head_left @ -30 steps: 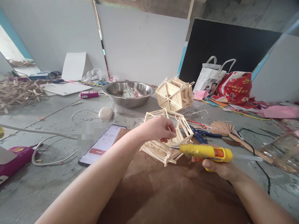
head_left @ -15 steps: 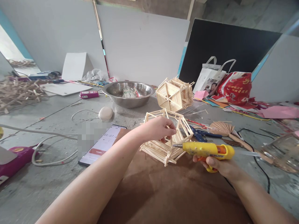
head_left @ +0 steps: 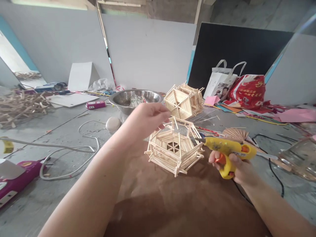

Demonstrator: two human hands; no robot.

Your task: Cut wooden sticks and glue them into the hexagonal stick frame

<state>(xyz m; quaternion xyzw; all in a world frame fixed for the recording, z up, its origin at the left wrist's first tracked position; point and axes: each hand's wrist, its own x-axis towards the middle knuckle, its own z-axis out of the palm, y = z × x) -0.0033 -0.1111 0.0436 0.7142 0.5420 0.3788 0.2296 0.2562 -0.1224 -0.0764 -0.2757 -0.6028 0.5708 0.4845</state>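
In the head view, the open stick frame sat on brown material, before the finished-looking stick lantern. The left hand hovered above its far left side, fingers loosely curled and slightly parted; the right hand gripped a yellow glue gun.

Left hand covers the near right part of the steel basin; basin contents blurred, possibly wrapped items. Right palm is partly hidden behind the yellow glue gun. Purple power strip is cut off at the left edge, clear container at the right. Both forearms run out of the bottom edge. Small print on the red bag is illegible.
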